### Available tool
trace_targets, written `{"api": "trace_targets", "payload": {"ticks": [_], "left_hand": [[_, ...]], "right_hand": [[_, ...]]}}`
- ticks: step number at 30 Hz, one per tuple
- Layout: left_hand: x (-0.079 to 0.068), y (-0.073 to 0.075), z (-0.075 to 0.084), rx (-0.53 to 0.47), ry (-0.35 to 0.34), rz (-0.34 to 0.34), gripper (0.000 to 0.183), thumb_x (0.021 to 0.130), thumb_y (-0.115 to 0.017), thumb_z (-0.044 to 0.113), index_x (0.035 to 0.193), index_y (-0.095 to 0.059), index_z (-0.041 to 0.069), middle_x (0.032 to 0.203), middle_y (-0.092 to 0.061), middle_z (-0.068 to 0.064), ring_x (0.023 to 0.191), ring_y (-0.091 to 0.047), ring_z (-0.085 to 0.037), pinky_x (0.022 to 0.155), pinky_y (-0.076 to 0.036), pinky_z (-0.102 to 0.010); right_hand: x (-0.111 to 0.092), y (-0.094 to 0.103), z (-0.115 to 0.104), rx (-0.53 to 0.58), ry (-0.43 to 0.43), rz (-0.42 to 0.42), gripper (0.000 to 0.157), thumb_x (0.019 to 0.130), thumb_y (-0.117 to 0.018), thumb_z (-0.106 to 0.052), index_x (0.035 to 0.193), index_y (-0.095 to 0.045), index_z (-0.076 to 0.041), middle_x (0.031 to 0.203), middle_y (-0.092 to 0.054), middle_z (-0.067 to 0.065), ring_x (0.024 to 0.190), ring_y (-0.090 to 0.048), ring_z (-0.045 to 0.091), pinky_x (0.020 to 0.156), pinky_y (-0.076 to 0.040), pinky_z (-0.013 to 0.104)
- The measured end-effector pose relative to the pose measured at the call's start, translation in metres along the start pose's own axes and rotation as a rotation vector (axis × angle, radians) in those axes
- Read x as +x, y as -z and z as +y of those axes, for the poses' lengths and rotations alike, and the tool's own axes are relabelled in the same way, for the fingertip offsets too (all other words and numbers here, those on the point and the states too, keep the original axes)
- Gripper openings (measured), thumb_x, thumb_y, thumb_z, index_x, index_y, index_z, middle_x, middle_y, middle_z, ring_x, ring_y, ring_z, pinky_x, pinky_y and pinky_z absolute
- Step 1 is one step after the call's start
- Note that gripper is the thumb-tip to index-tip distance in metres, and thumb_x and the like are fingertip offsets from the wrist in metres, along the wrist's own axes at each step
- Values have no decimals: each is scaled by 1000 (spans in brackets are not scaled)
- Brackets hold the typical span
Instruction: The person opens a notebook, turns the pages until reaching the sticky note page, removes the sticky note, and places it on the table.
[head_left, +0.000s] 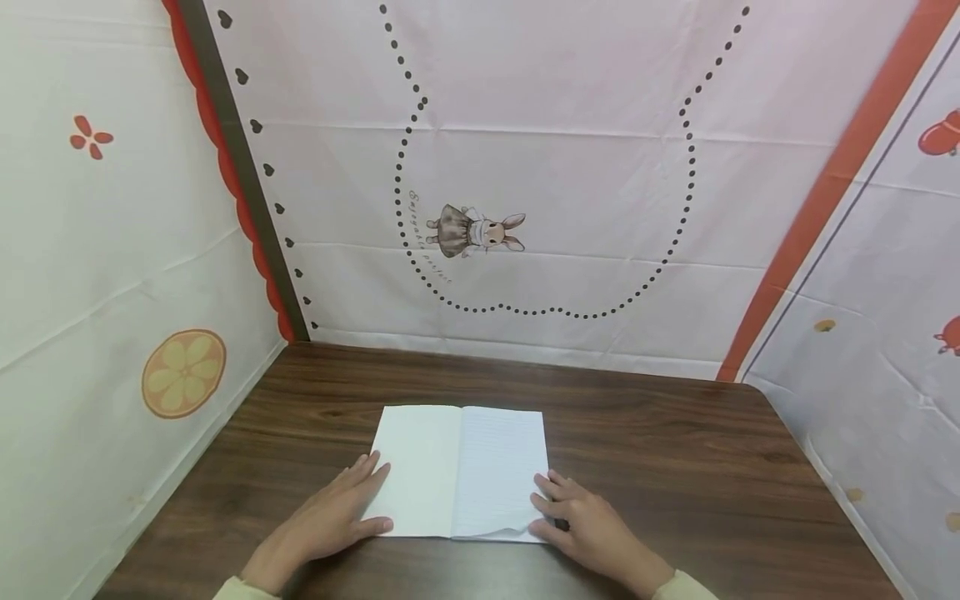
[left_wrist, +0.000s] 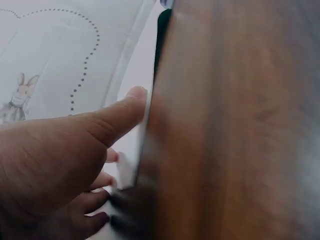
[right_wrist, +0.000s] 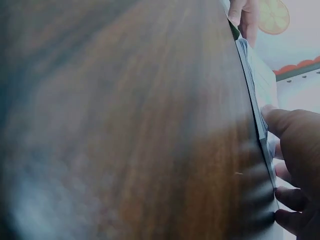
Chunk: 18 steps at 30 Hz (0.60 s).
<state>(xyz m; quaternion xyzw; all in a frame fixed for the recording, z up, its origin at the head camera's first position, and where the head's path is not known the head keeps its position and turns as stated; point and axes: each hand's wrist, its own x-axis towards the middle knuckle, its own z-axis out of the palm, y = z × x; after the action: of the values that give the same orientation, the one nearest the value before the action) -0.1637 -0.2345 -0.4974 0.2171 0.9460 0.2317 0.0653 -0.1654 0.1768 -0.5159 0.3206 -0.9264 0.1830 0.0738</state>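
An open notebook (head_left: 416,475) lies on the brown table, its left page plain and its right page (head_left: 498,467) lined. My left hand (head_left: 341,508) rests along the left edge, fingers spread and thumb on the lower left corner. At the right edge, my right hand (head_left: 588,525) touches the lined page with slightly bent fingertips, the thumb by the lower corner. Near that thumb the bottom of the page lifts in a small curl. The right wrist view shows the stacked sheets (right_wrist: 250,80) edge-on, with the thumb (right_wrist: 280,120) on top of them.
The wooden table (head_left: 675,458) extends around the notebook on all sides. Behind it hangs a pale printed cloth (head_left: 562,192) with a rabbit figure, and more printed cloth (head_left: 97,275) stands along the left and right sides.
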Motion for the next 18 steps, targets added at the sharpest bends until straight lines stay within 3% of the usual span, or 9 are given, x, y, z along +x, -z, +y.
{"api": "trace_targets", "payload": {"ticks": [7,13,15,18], "left_hand": [[8,23,28,7,19,-45,78,94,-72,41,144,-47,-14,154,-31,-42,146,-25,-58,118,-23,-68],[26,40,64,188,67,-2,74,94,-72,37,139,-49,-17,150,-38,-41,144,-32,-56,119,-24,-66],[33,39,75,258,21,46,71,94,-72,36,138,-51,-16,148,-43,-39,142,-38,-53,119,-27,-64],[47,28,89,322,-126,146,65,96,-70,37,138,-55,-10,144,-53,-31,136,-49,-46,117,-37,-56]], "right_hand": [[1,4,-1,25,-24,-45,53,100,-58,-54,126,-73,-10,144,-60,10,135,-55,36,101,-51,57],[4,7,0,51,-46,-85,54,101,-56,-55,127,-73,-11,145,-60,9,136,-54,36,103,-50,58],[4,6,1,54,-46,-88,54,101,-56,-55,127,-73,-11,145,-60,8,136,-54,36,104,-49,58],[4,6,2,51,-36,-79,52,101,-58,-53,126,-73,-10,143,-61,9,135,-55,36,103,-50,58]]}}
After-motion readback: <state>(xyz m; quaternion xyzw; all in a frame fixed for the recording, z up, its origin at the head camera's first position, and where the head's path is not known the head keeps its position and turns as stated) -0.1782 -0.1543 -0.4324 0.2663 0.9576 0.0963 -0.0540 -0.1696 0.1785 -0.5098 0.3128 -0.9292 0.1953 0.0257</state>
